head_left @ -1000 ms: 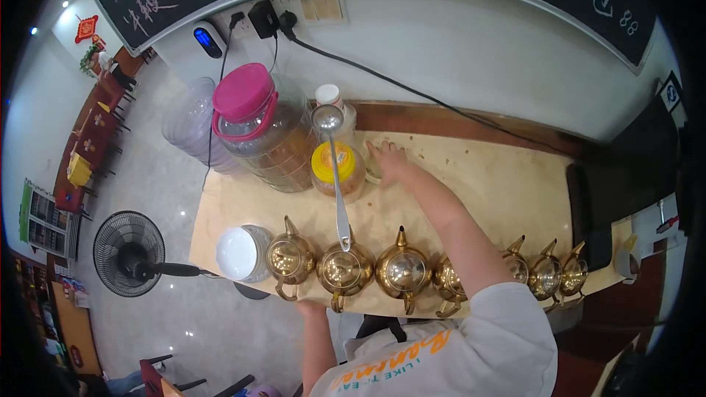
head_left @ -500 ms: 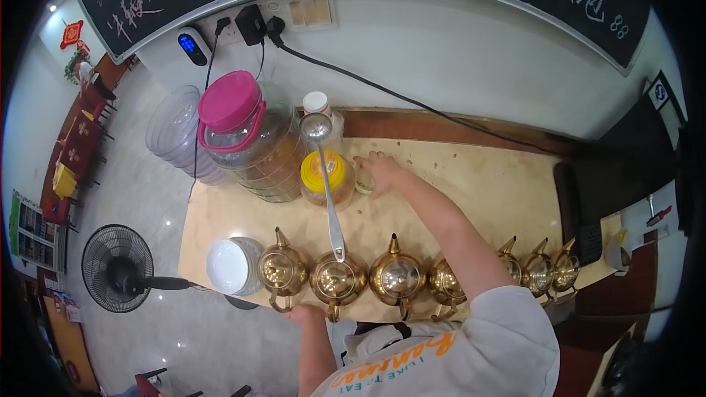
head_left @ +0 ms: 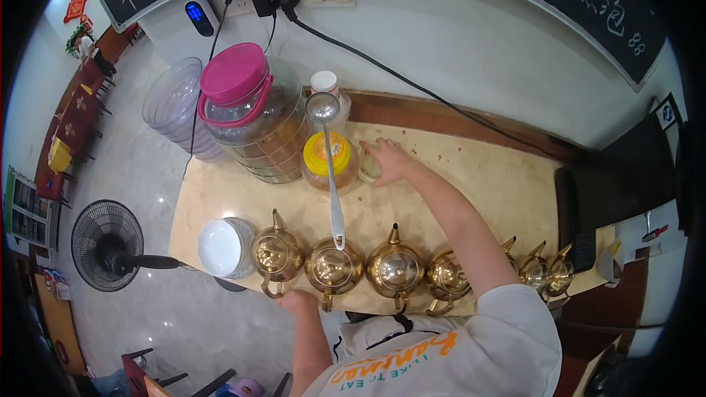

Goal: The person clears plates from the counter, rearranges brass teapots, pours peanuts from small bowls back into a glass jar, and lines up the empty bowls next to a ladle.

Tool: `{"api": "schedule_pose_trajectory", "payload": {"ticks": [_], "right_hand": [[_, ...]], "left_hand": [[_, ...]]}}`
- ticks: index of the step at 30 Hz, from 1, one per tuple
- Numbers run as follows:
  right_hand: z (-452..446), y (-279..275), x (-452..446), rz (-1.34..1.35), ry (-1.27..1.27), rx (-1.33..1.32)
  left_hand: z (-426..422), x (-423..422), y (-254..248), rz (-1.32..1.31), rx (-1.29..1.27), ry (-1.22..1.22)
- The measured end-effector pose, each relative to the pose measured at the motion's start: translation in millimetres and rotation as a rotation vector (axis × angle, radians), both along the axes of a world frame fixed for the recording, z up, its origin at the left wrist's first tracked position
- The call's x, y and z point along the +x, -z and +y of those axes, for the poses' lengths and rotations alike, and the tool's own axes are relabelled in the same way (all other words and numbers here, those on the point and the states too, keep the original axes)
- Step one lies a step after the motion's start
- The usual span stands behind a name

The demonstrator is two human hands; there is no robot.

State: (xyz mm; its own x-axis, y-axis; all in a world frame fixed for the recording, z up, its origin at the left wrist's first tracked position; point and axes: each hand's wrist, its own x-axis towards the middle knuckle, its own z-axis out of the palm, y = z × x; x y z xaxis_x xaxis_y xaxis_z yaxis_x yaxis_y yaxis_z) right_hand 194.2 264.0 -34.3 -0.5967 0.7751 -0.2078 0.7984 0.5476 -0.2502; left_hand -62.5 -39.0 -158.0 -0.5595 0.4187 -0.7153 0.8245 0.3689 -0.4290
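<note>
My right hand (head_left: 391,162) reaches over the table, fingers curved around a small pale round container (head_left: 370,169). That container stands beside a yellow-lidded jar (head_left: 340,180). A long-handled metal ladle (head_left: 334,206) lies across the jar's lid, its round bowl pointing away from me. My left hand (head_left: 300,301) is at the table's front edge, close to the handle of the leftmost brass teapot (head_left: 278,254); its fingers are mostly hidden, so its grip does not show. Several brass teapots (head_left: 395,268) stand in a row along the front edge, partly covered by my right arm.
A big glass jar with a pink lid (head_left: 234,73) stands at the back left, near stacked clear plastic tubs (head_left: 170,110). White bowls (head_left: 220,248) sit at the left front corner. A black cable (head_left: 382,66) runs along the wall. A fan (head_left: 109,246) stands left of the table.
The view has shifted slightly, so the table things sit a little higher in the picture. Both hands keep nearly the same places relative to the container and the teapot.
</note>
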Motion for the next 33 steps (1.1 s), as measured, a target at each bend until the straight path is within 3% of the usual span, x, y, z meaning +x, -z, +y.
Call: {"api": "schedule_pose_trajectory", "payload": {"ticks": [16,19,22,25,31,33], "right_hand": [[2,-8,8,0.069,-0.002,0.056],[0,-24,28,0.153,0.021,0.015],[-7,-26,63,0.161,0.067,0.138],[-20,-33,93,0.054,0.195,0.032],[-27,1,97,-0.008,0.164,-0.118],[-29,14,89,0.04,0.19,-0.054]], "left_hand": [[1,0,-9,-0.03,-0.016,0.077],[0,-1,-8,-0.048,-0.015,0.094],[1,1,-18,-0.03,-0.013,0.091],[3,7,-24,-0.002,0.003,0.074],[7,8,-24,-0.03,-0.034,0.075],[5,6,-25,-0.044,-0.048,0.074]]}}
